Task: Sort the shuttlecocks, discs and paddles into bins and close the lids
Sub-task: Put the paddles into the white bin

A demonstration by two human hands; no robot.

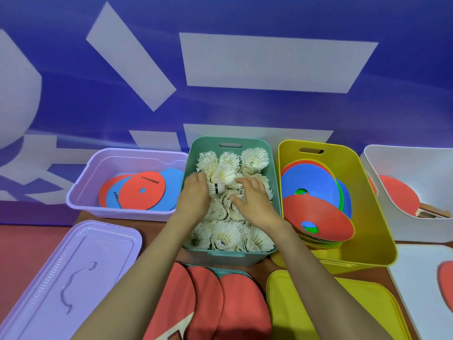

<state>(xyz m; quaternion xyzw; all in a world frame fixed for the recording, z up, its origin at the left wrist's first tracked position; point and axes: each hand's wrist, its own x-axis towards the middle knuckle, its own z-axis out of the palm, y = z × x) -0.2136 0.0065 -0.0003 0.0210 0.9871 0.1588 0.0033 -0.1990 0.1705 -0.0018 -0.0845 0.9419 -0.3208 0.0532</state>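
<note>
Shuttlecocks (225,234) in the green bin (230,257) are touched by both hands.
The right hand (255,200) is laid flat, fingers spread; the left hand (193,195) is seen with fingers hidden, so its grip cannot be told.

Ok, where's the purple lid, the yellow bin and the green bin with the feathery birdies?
purple lid (71,271): head view, the middle of its flat top.
yellow bin (362,192): head view, its bare inner right wall.
green bin (255,144): head view, its far wall beside the handle slot.
</note>
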